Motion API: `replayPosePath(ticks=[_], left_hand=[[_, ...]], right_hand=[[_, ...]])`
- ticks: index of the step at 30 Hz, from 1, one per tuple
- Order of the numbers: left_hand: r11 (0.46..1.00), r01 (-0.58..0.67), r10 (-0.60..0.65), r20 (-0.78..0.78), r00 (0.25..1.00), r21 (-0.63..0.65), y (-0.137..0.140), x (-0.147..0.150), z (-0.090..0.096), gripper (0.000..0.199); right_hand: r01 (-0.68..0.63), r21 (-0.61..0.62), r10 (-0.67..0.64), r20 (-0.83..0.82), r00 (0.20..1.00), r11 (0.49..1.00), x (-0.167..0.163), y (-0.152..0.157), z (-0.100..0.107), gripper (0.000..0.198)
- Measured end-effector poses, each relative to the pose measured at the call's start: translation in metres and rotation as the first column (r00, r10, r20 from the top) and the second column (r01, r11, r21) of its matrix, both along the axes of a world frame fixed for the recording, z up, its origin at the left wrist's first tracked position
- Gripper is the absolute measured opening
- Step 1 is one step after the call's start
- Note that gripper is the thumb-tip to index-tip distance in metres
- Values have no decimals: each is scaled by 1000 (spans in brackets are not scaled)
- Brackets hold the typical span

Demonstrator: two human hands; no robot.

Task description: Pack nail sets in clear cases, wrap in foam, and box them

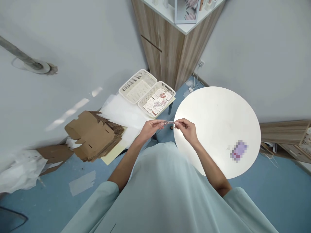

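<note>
Held level in front of my body is a thin flat packet (169, 122), seen nearly edge-on, so its face is hidden. My left hand (153, 127) pinches one end between thumb and fingers. The opposite end is pinched by my right hand (187, 128), close to the near-left rim of the round white table (209, 113). Beyond my left hand, a white perforated basket (143, 103) contains several small cards (157, 102) with reddish and dark printed or mounted pieces. Beside it stands a second white basket (138, 85).
At left, flattened brown cardboard boxes (94, 136) are stacked near white sheets (123, 108). A pixelated purple item (238, 150) lies on the round table. Ahead, a wooden cabinet (167, 45) carries a framed picture (186, 11). White plastic wrapping (19, 168) is at far left.
</note>
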State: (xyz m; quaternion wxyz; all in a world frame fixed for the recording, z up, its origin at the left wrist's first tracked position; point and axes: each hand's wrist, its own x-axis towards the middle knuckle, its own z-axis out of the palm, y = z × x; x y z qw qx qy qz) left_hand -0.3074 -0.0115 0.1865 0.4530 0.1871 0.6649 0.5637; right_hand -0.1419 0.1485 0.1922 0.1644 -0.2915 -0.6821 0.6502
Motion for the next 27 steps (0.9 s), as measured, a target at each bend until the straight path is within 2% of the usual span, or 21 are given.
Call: replayPosePath(ticks=[3,5,9,13,18,23,27], left_hand=[[999,48,-48,-2,999,-10,9,10,-14,49],[998,59,-59,1,998,-32,16,16,-28,52],[996,57,-56,16,998,-72,31,26,-62,58],[984,100,-102,-5,995,-148,45,36,-100,50],[939,180,-244,-200,949,-294,58,50,-134,31],[856,236,-384,-262,885,-459,64,64,-154,19],[821,288,-466,-286,837,-493,66,70,-166,15]], right_hand=[[65,52,-66,15,998,997,3,12,-14,42],[92,43,-94,50,994,995,7,20,-28,45],[138,8,-138,136,981,990,21,30,-66,51],[201,-21,-192,208,959,979,37,33,-109,52],[280,-15,-260,326,909,960,56,29,-152,49],[297,53,-288,454,843,954,70,21,-174,31],[291,104,-301,528,794,951,75,18,-181,21]])
